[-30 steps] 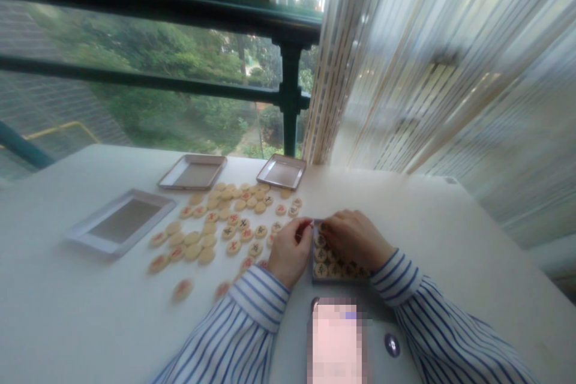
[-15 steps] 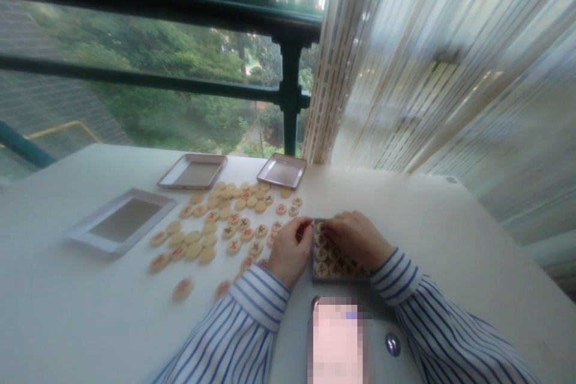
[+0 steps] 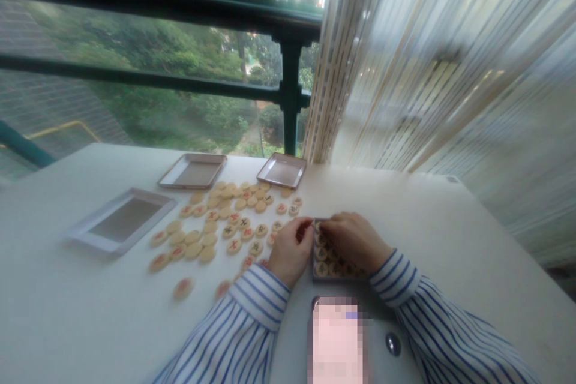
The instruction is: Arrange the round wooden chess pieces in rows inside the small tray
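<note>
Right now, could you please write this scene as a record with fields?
box: holds round pieces with black characters
left hand: at the box's left edge; grip unclear
right hand: over the box, hiding part of it; grip unclear
loose pieces: spread left of the box, some showing red characters
shallow trays: two beyond loose pieces, one leftward

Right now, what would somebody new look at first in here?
Probably the round tan pieces, some with red or black marks, scattered on the white table left of the box. Next, perhaps, the left hand by the box's left edge and the right hand over the box, both in striped sleeves. A dark green railing crosses the upper left.
</note>
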`<state>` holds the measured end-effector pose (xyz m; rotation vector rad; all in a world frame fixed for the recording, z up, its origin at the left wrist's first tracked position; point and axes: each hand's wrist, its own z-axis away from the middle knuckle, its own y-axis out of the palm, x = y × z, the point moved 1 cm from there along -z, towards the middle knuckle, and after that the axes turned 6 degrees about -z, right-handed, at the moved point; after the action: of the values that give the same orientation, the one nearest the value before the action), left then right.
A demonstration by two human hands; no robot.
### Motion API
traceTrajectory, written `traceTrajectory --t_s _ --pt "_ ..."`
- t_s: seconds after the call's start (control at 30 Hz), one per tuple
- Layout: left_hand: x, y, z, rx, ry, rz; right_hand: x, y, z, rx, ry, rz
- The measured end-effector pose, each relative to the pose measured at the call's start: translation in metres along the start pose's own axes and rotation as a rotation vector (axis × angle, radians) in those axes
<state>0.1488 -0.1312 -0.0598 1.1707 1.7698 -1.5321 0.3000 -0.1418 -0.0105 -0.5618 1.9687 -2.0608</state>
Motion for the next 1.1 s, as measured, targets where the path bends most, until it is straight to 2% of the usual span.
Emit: traceTrajectory --t_s 0.37,0.63,0.87,1.1 --pt "-0.0006 -0.0002 0.0007 0.016 -0.009 -0.022 0.0025 -0.0034 -0.0001 0.043 0.054 0.039" --pt "0.0030 0.0018 0.0004 0.014 0.006 -0.020 0.0031 -0.0041 0.0000 0.028 0.145 0.098" --pt "0.0018 0.0020 0.0008 0.037 -0.001 -0.027 0.0022 -0.0028 0.0005 -0.009 0.130 0.089" --pt "0.0052 0.0029 0.0007 0.030 0.021 -0.039 0.0031 -0.0051 0.0010 0.054 0.127 0.077"
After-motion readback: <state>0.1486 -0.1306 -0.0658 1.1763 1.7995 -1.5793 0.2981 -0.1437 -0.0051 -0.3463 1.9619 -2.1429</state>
